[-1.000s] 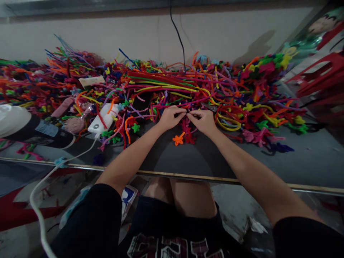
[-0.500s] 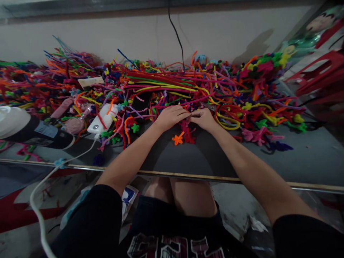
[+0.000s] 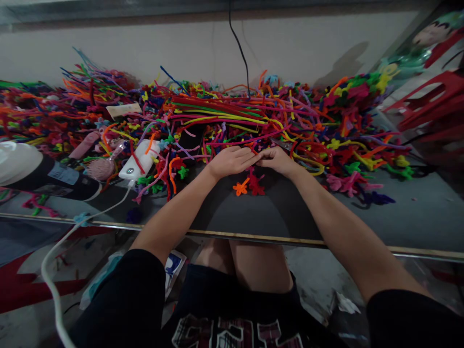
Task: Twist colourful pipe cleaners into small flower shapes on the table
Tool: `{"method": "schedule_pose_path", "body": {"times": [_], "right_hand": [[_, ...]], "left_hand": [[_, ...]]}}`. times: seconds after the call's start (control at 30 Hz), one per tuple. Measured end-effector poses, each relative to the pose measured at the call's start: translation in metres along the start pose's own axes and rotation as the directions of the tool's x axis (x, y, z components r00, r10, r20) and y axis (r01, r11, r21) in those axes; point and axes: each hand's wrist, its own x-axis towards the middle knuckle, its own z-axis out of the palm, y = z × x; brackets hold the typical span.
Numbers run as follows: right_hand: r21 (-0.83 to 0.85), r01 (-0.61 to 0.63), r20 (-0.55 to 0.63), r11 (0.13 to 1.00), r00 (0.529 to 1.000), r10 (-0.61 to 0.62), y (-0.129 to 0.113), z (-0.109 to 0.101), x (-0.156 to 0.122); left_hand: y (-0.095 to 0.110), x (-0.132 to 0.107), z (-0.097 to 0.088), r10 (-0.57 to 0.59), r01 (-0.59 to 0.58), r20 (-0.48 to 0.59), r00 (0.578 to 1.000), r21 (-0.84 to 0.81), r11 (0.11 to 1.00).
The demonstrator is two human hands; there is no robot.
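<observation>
My left hand (image 3: 232, 161) and my right hand (image 3: 277, 160) meet at the front of the heap, with their fingertips pinched together. Whatever lies between the fingers is too small and too well covered to make out. A bit of pink fuzzy pipe cleaner (image 3: 251, 171) shows just below the fingertips; whether it is held cannot be told. Closer to me on the dark tabletop lie an orange pipe-cleaner flower (image 3: 239, 187) with a short stem and a red one (image 3: 257, 186) beside it.
Behind my hands, a heap of coloured pipe cleaners (image 3: 217, 107) runs along the wall. To the left are a white power bank (image 3: 136, 166) with a cable (image 3: 108, 209), a pink hairbrush (image 3: 100, 169) and a large dark bottle (image 3: 54, 176) on its side. A red chair (image 3: 431, 94) stands at right.
Both hands stay joined, while the fingers have shifted slightly. The left hand sits a little lower and further right, and more of the red flower shows below the fingers.
</observation>
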Motion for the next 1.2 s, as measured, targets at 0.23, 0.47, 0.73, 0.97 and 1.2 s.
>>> {"method": "schedule_pose_path", "body": {"times": [0.23, 0.47, 0.73, 0.97, 1.2], "right_hand": [[0.008, -0.046, 0.039, 0.999, 0.998, 0.046, 0.0003, -0.0016, -0.0011], [-0.011, -0.051, 0.027, 0.999, 0.998, 0.052, -0.0005, -0.0011, -0.0012], [-0.040, -0.043, 0.021, 0.998, 0.999, 0.043, -0.0029, 0.0014, -0.0014], [-0.149, 0.008, 0.017, 0.989, 1.000, -0.006, -0.0040, 0.0038, -0.0038], [-0.301, 0.067, -0.047, 0.951, 0.995, -0.085, -0.0040, 0.0072, -0.0055]], "left_hand": [[-0.0010, 0.0004, -0.0040, 0.063, -0.060, -0.039, 0.997, 0.077, 0.995], [-0.0020, 0.0001, -0.0059, 0.038, -0.038, -0.038, 0.999, 0.017, 0.999], [-0.0031, -0.0006, -0.0078, 0.025, -0.025, -0.039, 0.999, 0.004, 1.000], [-0.0047, -0.0020, -0.0053, -0.052, 0.059, 0.054, 0.997, -0.131, 0.990], [-0.0048, 0.0012, -0.0059, -0.074, 0.085, 0.077, 0.994, -0.138, 0.987]]}}
